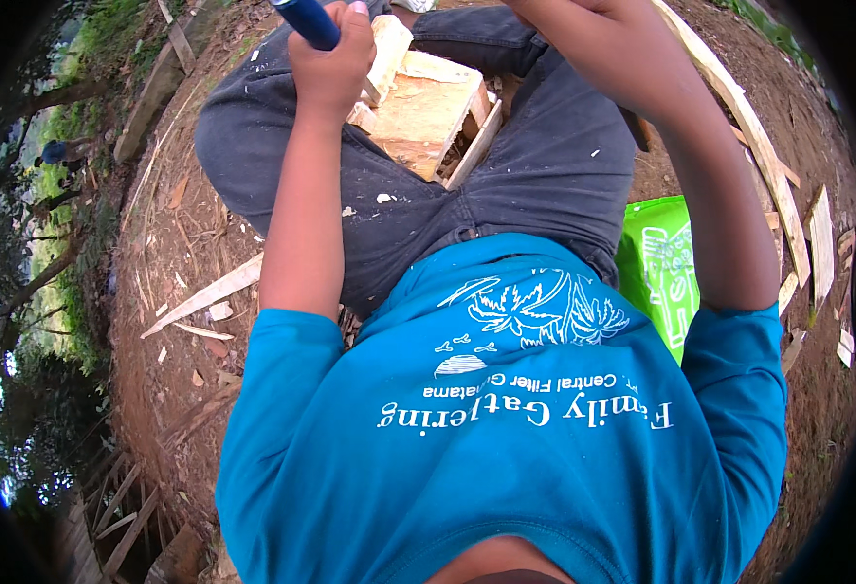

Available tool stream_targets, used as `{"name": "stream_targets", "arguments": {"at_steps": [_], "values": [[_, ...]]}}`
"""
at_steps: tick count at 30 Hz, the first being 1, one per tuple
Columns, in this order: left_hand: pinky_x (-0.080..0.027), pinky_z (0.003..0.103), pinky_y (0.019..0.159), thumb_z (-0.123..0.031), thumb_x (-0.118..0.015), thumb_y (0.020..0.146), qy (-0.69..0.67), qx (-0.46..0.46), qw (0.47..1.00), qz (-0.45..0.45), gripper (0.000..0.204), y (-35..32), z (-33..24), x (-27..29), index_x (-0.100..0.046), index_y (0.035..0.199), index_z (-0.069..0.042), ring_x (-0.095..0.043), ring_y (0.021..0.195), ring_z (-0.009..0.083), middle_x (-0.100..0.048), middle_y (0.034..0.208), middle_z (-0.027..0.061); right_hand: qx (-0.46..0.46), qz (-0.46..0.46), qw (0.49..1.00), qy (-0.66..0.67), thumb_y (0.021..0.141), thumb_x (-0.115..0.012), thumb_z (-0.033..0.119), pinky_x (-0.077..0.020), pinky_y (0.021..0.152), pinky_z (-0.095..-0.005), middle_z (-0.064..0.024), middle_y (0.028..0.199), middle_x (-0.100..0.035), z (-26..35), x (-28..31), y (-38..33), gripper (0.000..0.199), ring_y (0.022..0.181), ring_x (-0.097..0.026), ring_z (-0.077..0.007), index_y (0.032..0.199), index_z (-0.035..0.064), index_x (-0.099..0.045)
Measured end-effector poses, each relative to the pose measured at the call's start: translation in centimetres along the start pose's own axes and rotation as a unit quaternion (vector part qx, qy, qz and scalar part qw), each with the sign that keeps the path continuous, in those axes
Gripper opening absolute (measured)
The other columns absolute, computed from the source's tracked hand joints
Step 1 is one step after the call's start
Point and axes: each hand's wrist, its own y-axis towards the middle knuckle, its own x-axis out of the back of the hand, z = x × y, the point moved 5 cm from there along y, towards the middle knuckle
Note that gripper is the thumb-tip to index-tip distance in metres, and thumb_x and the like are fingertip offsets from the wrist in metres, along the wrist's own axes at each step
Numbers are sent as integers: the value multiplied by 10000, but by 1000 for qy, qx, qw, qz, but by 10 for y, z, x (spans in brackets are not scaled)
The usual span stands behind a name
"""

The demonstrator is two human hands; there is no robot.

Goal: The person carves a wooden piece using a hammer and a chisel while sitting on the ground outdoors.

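Near the top edge, my left hand [338, 56] is closed around a dark blue, rounded handle [308, 21]. The rest of that tool runs out of the picture, so its kind does not show. My right hand [598, 8] is at the top edge, right of the middle, with its fingers cut off from view. Between my legs sits a box-like piece of pale, rough wood [423, 112], just right of my left hand. A short wooden block [387, 60] rests at its upper left, beside my left fingers.
A bright green bag [659, 268] lies by my right hip. Long wooden strips [759, 146] curve along the ground on the right. A pointed wood splinter [204, 295] and shavings lie on the brown soil at left, with plants and logs beyond.
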Motion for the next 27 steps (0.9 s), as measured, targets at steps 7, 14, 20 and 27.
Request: {"name": "stream_targets", "arguments": {"at_steps": [7, 14, 20, 27], "values": [[-333, 232, 499, -100, -624, 1009, 109, -39, 993, 37, 410, -4, 9, -15, -412, 658, -106, -416, 554, 14, -434, 618, -78, 182, -24, 983, -24, 1056, -547, 175, -389, 600, -293, -14, 739, -545, 20, 15, 11, 186, 659, -484, -104, 1002, 3, -593], [-339, 232, 515, -113, -629, 998, 192, -82, 976, 55, 369, -6, 14, -13, -445, 679, -86, -423, 565, 18, -431, 619, -86, 134, 64, 982, -114, 1028, -570, 190, -495, 627, -424, -233, 777, -641, 32, 6, 19, 240, 694, -644, -364, 1029, -45, -618], [-299, 246, 416, -122, -575, 1018, 24, 11, 999, -25, 300, -9, 5, -6, -452, 745, -98, -418, 473, 57, -447, 609, -38, -39, 97, 987, -124, 1026, -578, 187, -485, 620, -369, -120, 780, -659, 11, 5, 24, 247, 674, -612, -218, 1086, -39, -656], [-262, 251, 423, -147, -537, 1055, -63, -14, 998, -20, 348, 13, -15, 0, -407, 737, -90, -370, 464, 64, -396, 602, -28, -104, -45, 988, 107, 1078, -543, 220, -313, 530, -198, 109, 728, -445, -55, 30, -18, 205, 616, -401, -1, 1189, 57, -597]]}}
